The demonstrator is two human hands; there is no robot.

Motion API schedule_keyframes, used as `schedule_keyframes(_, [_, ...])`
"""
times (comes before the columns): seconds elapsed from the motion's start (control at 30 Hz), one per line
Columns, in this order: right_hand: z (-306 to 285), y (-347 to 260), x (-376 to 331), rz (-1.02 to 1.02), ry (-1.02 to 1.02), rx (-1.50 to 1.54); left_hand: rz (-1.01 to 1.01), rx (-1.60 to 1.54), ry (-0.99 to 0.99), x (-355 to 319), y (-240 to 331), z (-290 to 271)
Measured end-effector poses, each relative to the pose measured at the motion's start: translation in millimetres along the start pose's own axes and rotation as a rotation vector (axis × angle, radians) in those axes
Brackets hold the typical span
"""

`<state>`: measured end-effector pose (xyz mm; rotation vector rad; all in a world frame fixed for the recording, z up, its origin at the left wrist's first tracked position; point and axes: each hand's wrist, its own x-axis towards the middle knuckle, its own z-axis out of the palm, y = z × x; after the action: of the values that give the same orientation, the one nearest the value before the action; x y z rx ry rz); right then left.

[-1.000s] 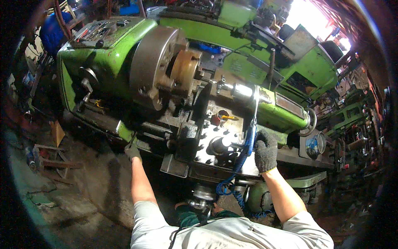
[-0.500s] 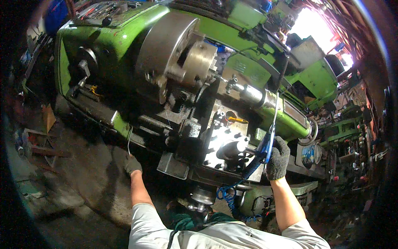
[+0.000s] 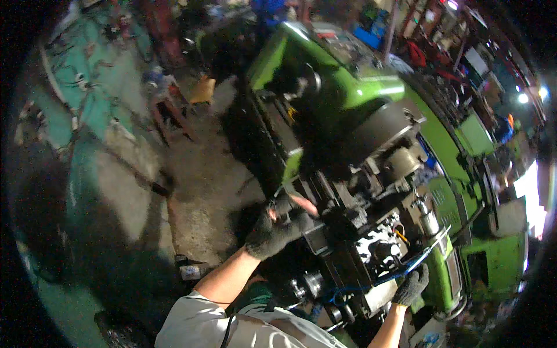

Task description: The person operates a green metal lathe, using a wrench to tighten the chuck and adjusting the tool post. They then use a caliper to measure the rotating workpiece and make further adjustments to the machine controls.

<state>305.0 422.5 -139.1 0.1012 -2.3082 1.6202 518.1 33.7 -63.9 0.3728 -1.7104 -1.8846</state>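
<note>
Green lathe (image 3: 354,98) fills the view from 12 to 4 o'clock; dark round chuck (image 3: 377,130) seen at its headstock end, carriage and tool post (image 3: 380,249) below it toward 5 o'clock.

Left hand (image 3: 275,226), in a dark fingerless glove, is laid on the front of the machine at the carriage's left edge, near frame centre. Fingers are curled over a dark part there; whether a lever or only the casting is gripped cannot be told through the motion blur.

Right hand (image 3: 412,284), in a dark knit glove, is closed around a thin blue-handled tool (image 3: 426,255), which runs up toward 1 o'clock across the carriage. Its far tip lies just beside the bright shaft right of the tool post; contact cannot be confirmed.

Blue cord or hose (image 3: 348,290) trails from the tool toward 6 o'clock. Concrete floor (image 3: 191,180) and a small stool (image 3: 168,110) lie at 10 o'clock, well apart from the work.

Judgement: the step is best done with the left hand kept braced low on the casting, clear of the chuck, the cord kept off rotating parts, and the tool guided with short, controlled strokes.
</note>
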Motion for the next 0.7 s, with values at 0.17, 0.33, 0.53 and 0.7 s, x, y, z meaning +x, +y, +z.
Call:
schedule_keyframes(0.17, [-8.4, 12.1, 16.0, 0.238, -0.280, 0.170, 0.171, -0.573, -0.493, -40.6, 132.3, 5.3])
schedule_keyframes(0.33, [0.4, 21.2, 21.3, 0.209, -0.234, 0.310, 0.311, -0.618, -0.908, -58.6, 204.7, 31.4])
schedule_keyframes(0.53, [11.5, -34.8, 1.0, 0.163, -0.174, 0.317, 0.380, -0.598, -1.033, -67.1, 202.9, 42.3])
schedule_keyframes(0.7, [7.9, -19.3, 10.5, 0.144, -0.247, 0.252, 0.406, -0.588, -1.044, -75.1, 196.7, 35.5])
